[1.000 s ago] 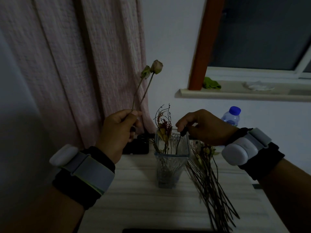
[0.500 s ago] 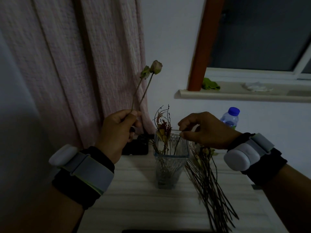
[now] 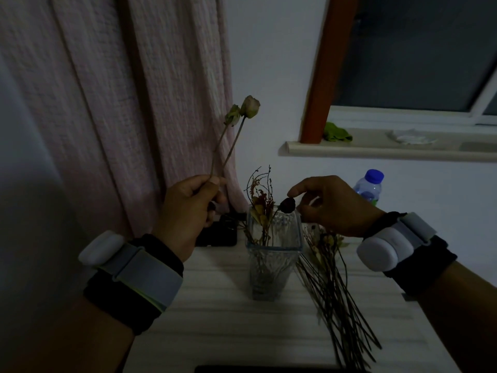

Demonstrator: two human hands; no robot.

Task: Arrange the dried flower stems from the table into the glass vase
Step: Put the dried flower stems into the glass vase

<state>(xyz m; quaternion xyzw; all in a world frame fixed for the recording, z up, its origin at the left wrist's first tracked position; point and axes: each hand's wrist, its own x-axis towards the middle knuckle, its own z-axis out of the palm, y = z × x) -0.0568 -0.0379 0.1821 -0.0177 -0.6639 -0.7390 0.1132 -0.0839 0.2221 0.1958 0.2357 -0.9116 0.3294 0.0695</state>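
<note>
Lower edge of the frame, a dark flat object (image 3: 269,369), only its upper border in view; lower left and lower right, two forearms, each with a black cuff and a grey-white wrist device (image 3: 384,251); pale wood-grain table (image 3: 220,319) filling the lower centre; loose bundle of dried flower stems (image 3: 341,300) lying on the table at lower right, just beside the vase, heads toward the far edge; glass vase (image 3: 271,267) upright at frame centre, holding a few dried sprigs (image 3: 262,203) that rise above its rim; right hand (image 3: 330,205) above the right side of the vase rim, thumb and forefinger pinching a small dark dried flower head (image 3: 287,205) whose thin stem slants down into the vase, remaining fingers loosely curled; left hand (image 3: 185,208) left of the vase, raised, fingers closed round the lower ends of two dried rose stems (image 3: 228,146), pale buds uppermost at centre frame; black object (image 3: 217,235) on the table behind the left hand, kind unclear; clear plastic bottle with blue cap (image 3: 369,185) behind the right hand; pink curtain (image 3: 121,103) at upper left; white wall; window sill (image 3: 376,150) at upper right bearing a green cloth (image 3: 336,134) and a white dish (image 3: 411,137); brown window frame (image 3: 325,68) and dark pane above.
</note>
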